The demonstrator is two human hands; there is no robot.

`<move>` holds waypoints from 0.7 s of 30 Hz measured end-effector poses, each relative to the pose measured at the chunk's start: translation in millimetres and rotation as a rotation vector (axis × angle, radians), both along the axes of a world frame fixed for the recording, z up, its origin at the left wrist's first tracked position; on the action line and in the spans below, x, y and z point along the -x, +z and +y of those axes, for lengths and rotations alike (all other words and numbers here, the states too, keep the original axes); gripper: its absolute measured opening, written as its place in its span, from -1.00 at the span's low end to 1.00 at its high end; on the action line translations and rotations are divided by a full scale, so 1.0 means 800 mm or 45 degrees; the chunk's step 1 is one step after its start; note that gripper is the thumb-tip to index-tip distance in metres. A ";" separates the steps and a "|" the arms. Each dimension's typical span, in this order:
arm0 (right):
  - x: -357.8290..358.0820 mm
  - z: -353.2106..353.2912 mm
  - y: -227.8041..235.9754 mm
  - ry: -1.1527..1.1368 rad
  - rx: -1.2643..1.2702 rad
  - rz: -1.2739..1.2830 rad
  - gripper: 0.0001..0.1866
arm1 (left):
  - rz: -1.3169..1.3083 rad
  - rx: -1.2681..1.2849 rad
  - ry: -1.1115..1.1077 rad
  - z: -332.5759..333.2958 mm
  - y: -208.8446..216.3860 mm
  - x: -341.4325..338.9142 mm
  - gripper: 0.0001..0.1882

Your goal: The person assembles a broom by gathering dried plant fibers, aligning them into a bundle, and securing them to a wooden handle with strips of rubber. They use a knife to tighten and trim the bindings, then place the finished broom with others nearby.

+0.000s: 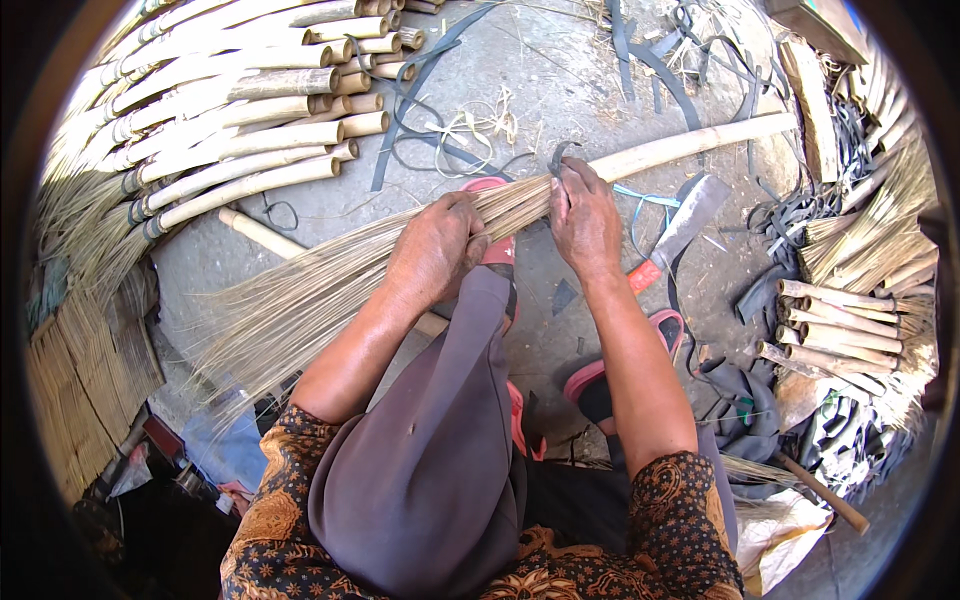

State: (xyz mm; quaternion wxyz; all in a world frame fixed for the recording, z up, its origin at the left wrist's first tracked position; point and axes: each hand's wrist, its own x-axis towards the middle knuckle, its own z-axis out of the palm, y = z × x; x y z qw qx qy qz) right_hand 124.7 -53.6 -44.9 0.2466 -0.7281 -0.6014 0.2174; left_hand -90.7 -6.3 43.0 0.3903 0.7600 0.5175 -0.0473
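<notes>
A stick broom lies slanted across my legs, with a pale bamboo handle [690,142] toward the upper right and long straw-coloured bristles [310,285] fanning to the lower left. My left hand [435,250] is closed around the bristles partway along. At the joint of bristles and handle, my right hand [585,215] is closed, its fingers curled over the top. A dark rubber strip [562,155] loops up beside its fingertips; how it runs under the fingers is hidden. Just right of that hand lies a broad-bladed knife [692,215] with an orange handle [643,277].
Many finished-looking brooms [270,140] are stacked at the upper left. Dark rubber strips [670,85] are scattered over the concrete floor [540,60]. To the right are short bamboo bundles [840,330] and a heap of black strips [850,430]. Pink-edged sandals [585,380] are below.
</notes>
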 end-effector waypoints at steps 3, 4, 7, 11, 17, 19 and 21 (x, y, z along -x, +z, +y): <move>-0.001 -0.001 -0.001 0.004 -0.004 0.008 -0.72 | -0.034 0.034 0.009 0.008 0.009 -0.002 -0.82; -0.002 -0.001 -0.001 0.004 -0.015 0.007 -0.72 | -0.052 0.010 0.003 0.010 0.011 -0.001 -0.83; -0.002 0.000 -0.002 -0.001 -0.013 0.016 -0.72 | -0.031 0.070 0.025 0.016 0.010 0.001 -0.82; -0.001 0.001 -0.001 0.001 -0.012 0.026 -0.70 | -0.036 0.037 -0.007 0.025 0.003 0.006 -0.82; -0.001 0.002 0.007 0.037 0.022 0.001 -0.52 | 0.067 -0.009 0.018 0.025 0.002 0.013 -0.64; -0.001 0.001 0.009 0.041 0.054 -0.015 -0.47 | 0.104 -0.010 0.006 0.025 0.003 0.014 -0.52; 0.000 0.000 0.011 0.028 0.051 -0.013 -0.47 | 0.100 -0.019 -0.011 0.027 0.001 0.009 -0.41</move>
